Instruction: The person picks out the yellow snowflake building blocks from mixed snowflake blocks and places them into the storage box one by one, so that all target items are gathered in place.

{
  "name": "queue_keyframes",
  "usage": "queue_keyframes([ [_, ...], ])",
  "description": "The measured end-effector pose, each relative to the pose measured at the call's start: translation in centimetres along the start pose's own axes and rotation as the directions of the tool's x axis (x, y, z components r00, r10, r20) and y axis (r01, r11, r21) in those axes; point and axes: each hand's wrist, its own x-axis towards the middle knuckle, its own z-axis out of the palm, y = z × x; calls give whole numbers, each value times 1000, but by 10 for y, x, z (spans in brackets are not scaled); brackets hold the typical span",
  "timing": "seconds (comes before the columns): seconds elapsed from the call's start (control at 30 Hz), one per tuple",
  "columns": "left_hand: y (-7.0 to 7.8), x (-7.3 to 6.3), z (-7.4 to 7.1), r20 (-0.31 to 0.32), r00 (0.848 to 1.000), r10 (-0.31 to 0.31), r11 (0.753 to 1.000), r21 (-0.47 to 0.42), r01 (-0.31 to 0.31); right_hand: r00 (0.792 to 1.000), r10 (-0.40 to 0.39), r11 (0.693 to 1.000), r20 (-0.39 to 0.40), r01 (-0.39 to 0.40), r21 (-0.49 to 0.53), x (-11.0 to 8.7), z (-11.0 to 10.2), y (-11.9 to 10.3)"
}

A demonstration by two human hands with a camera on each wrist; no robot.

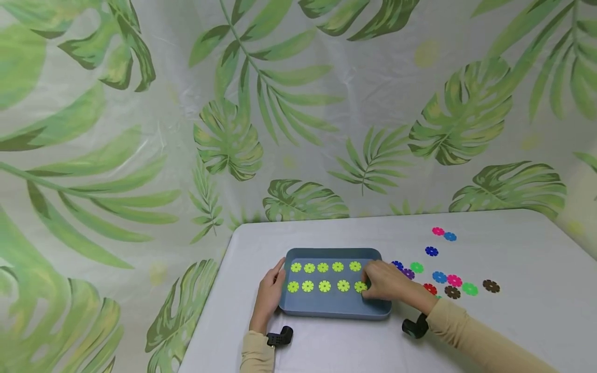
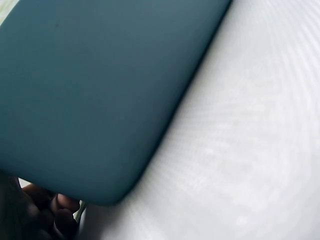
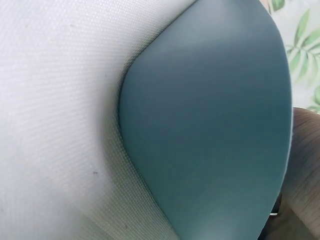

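A blue-grey tray (image 1: 336, 306) lies on the white table, with two rows of yellow-green notched flower discs (image 1: 324, 286) inside. My left hand (image 1: 268, 292) holds the tray's left side, and in the left wrist view its curled fingers (image 2: 62, 212) show beside the tray's outer wall. Over the tray's right wall reaches my right hand (image 1: 384, 280), its thumb and fingers pinching the rightmost yellow-green disc (image 1: 359, 286) of the front row. That disc is partly hidden by the fingertips. In the right wrist view the tray wall (image 3: 210, 120) covers most of the hand.
Loose flower discs in several colours lie right of the tray, among them a brown disc (image 1: 491, 286), a green disc (image 1: 470, 289) and a dark blue disc (image 1: 431, 251). A leaf-patterned curtain (image 1: 298, 129) hangs behind the white table (image 1: 536, 321).
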Motion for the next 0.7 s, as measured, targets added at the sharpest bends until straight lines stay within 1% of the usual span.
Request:
queue_keyframes([
  [0.1, -1, -1, 1, 3, 1000, 0, 1000, 2, 0, 1000, 2, 1000, 0, -2, -2, -2, -1, 0],
  [0.2, -1, -1, 2, 10, 1000, 0, 1000, -2, 1, 999, -15, 1000, -31, 15, 8, -6, -5, 2],
  [0.3, 0, 0, 2, 13, 1000, 0, 1000, -10, 1, 994, -34, 998, -104, 40, 50, -12, -13, 8],
  [0.4, 1, 1, -1, 5, 1000, 0, 1000, 12, 0, 981, -29, 993, -190, 50, 107, -16, -26, 19],
  [0.5, 1, 2, -6, -18, 1000, 20, 996, 89, -18, 961, -5, 990, -275, 44, 133, -20, -42, 35],
  [0.57, 4, 4, -10, -40, 998, 44, 986, 162, -36, 945, 4, 991, -326, 41, 131, -23, -52, 48],
  [0.63, 9, 6, -13, -61, 994, 88, 966, 250, -70, 930, 1, 993, -368, 43, 112, -26, -63, 60],
  [0.7, 18, 9, -16, -70, 988, 138, 941, 320, -109, 914, -2, 995, -407, 42, 90, -30, -73, 71],
])
